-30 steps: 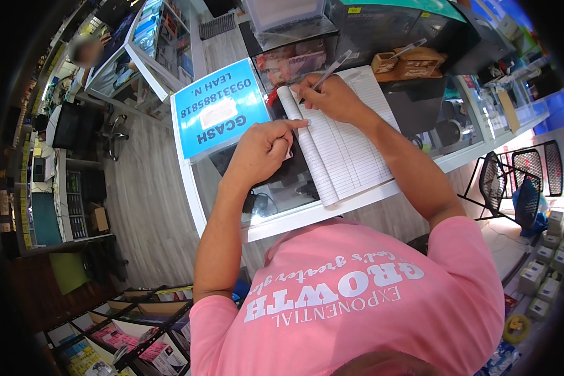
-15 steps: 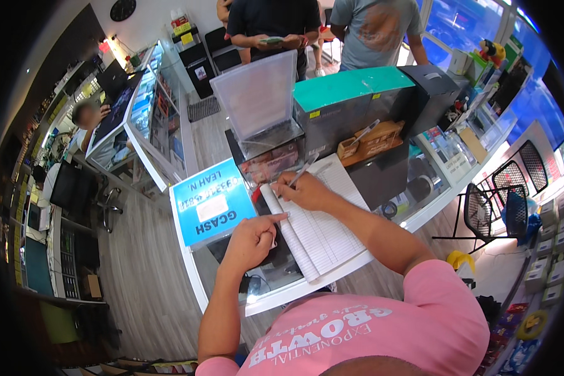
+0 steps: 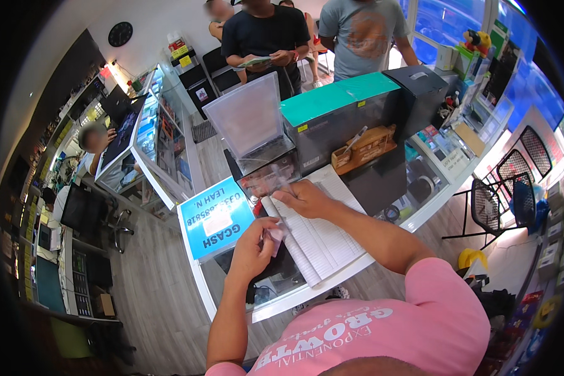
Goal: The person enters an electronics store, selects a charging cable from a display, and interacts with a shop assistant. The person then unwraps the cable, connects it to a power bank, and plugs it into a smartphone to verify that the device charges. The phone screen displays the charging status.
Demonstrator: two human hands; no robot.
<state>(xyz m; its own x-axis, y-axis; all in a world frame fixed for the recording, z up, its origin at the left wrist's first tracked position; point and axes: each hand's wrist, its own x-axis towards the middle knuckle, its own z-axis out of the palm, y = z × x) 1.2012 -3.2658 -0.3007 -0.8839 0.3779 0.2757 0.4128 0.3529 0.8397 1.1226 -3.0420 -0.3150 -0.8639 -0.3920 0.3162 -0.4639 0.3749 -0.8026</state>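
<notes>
A blue rectangular sign card with a white label stands at the left end of the glass-topped shop counter. Just right of it the left hand is curled, its fingers pinching the near corner of the white ruled ledger pages, which lie open on the counter. The right hand rests on the ledger's upper edge, fingers bent around something thin; what it grips is too small to tell. Beyond stand a clear plastic box, a teal-topped dark box and a wooden tray.
</notes>
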